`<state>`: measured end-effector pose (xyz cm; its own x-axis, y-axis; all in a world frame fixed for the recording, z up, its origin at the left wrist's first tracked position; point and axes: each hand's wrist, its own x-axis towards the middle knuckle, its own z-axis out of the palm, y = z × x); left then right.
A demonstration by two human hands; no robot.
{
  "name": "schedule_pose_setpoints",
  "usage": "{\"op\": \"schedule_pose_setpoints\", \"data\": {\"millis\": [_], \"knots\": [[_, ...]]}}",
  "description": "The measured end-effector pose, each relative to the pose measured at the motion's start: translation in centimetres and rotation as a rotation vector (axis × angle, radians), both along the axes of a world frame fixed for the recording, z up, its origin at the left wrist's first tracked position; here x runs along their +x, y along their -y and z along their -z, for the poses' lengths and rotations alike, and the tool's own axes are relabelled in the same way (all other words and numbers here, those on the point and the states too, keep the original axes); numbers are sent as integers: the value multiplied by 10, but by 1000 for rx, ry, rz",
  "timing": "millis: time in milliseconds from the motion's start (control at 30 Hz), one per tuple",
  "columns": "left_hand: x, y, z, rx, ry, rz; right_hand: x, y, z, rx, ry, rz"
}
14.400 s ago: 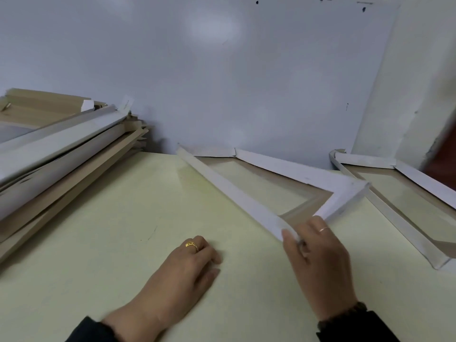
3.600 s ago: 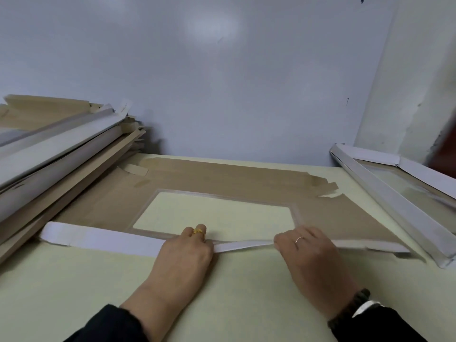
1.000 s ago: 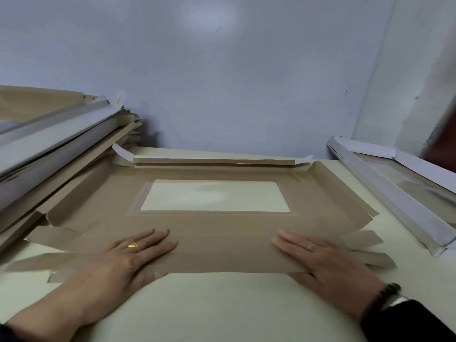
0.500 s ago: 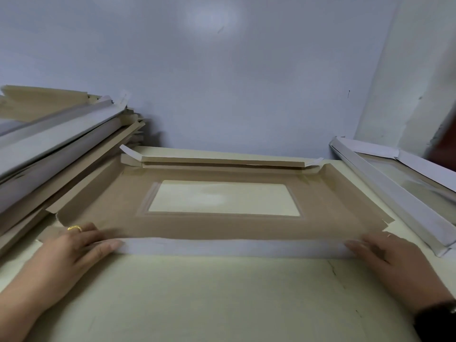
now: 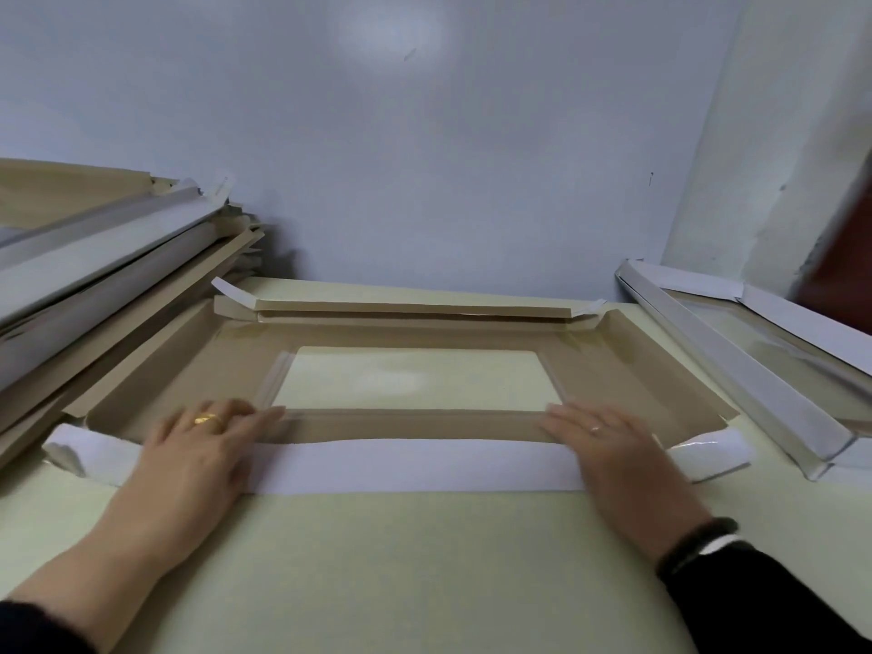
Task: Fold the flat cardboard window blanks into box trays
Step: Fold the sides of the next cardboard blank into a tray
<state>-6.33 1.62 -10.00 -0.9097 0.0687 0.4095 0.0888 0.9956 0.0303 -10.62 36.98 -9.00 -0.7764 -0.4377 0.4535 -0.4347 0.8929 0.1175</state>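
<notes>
A brown cardboard window blank [image 5: 627, 365] lies on the pale yellow table [image 5: 401, 568], its clear window in the middle. Its far flap is folded over. The near flap [image 5: 406, 464] is folded inward, white side up, along the front edge. My left hand [image 5: 198, 446] presses flat on the left part of that flap, fingers straight and reaching onto the brown panel. My right hand [image 5: 608, 446] presses flat on the right part in the same way. Both side flaps stand slightly raised.
A slanting stack of flat blanks [image 5: 104, 276] fills the left side. A folded white tray [image 5: 755, 394] sits at the right edge. A pale wall [image 5: 424, 158] closes the back of the table.
Both hands slid inward from the flap's outer ends toward the window. The near flap now lies folded flatter over the brown panel.
</notes>
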Motion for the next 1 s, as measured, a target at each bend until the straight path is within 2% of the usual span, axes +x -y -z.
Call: {"op": "schedule_pose_setpoints", "data": {"millis": [67, 167, 233, 433, 800, 1000], "knots": [[-5, -22, 0, 79, 52, 160, 3, 33, 0, 32, 64, -143], [-13, -54, 9, 194, 148, 367, 4, 78, 8, 29, 301, -328], [-17, -67, 15, 221, 192, 416, 4, 95, 13, -26, 405, -356], [-19, -47, 19, 217, 326, 376, -6, 71, 18, -63, 518, -340], [-6, 45, 14, 517, 261, 302, -7, -42, 14, -342, 531, -117], [-6, 81, 21, 425, 238, 181, 1, -82, 12, -395, 483, 74]]}}
